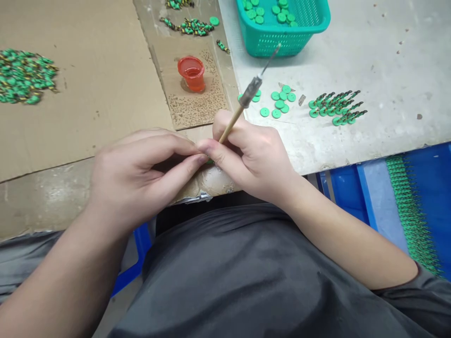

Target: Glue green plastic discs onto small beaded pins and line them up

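Observation:
My left hand (pixel 141 164) is closed at the table's front edge, thumb and forefinger pinching a small green piece (pixel 210 161) that is mostly hidden. Right beside it, my right hand (pixel 252 148) is closed around a needle tool (pixel 233 124), a thin wooden stick with a dark wrapped end. Its fine metal tip points up and away from me, towards the green basket. The fingertips of both hands meet at the green piece. Just beyond them stands a small red cup (pixel 197 84) with liquid in it.
Loose green buttons (pixel 280 103) lie right of the tool. Beyond them is a green basket (pixel 275 42) with more buttons. Buttons with dark-tipped stems (pixel 331 111) stand in rows. Green knotted pieces (pixel 26 77) are heaped on cardboard (pixel 102 70). Blue trays (pixel 348 188) sit below the table edge.

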`<state>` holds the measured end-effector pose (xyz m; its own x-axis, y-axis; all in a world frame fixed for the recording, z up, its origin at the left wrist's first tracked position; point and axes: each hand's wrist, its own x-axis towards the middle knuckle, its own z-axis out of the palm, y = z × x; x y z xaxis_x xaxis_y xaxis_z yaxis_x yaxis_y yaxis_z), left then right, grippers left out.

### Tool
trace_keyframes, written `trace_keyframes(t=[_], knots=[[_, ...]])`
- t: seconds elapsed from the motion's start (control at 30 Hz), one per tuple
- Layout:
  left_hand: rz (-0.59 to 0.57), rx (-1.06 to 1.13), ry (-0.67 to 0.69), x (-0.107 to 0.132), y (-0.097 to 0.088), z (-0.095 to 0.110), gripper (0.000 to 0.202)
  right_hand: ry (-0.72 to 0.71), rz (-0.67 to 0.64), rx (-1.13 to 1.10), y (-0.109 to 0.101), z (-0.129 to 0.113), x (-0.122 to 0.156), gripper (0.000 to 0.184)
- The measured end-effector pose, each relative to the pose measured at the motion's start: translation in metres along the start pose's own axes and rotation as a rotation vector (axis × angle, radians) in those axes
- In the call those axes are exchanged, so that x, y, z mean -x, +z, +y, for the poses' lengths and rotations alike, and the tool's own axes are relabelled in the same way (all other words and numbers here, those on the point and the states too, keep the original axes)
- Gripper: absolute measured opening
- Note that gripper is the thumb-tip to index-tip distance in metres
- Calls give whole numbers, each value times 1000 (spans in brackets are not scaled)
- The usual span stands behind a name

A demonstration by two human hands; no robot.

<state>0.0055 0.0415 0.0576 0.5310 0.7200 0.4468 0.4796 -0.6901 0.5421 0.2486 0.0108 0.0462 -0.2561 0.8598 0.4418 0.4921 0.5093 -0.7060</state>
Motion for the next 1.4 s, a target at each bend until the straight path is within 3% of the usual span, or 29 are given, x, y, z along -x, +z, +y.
trace_keyframes(t=[0.33, 0.53, 0.63, 0.73, 0.83, 0.97, 1.13, 1.4], knots=[[-50, 27, 6, -3, -4, 0, 17, 36, -45, -28, 2, -1, -1, 22], [-38, 121, -18, -7, -3, -5, 15, 41, -51, -106, 4, -1, -5, 35], [-50, 191, -111, -8, -4, -5, 11, 115, 82, -233, -2, -4, 0, 47], [-47, 213, -174, -8, -8, -2, 11, 284, 295, -356, -15, -10, 16, 42], [-56, 331, -283, -7, -15, 4, 10, 370, 264, -359, -32, -15, 36, 41], [-75, 500, -413, -12, -24, 20, 9, 293, 192, -209, -43, -16, 55, 38], [-148, 646, -534, -23, -26, 36, 25, 209, 192, -170, -38, -10, 63, 34], [-200, 739, -589, -38, -17, 36, 44, 158, 187, -225, -37, -6, 62, 32]])
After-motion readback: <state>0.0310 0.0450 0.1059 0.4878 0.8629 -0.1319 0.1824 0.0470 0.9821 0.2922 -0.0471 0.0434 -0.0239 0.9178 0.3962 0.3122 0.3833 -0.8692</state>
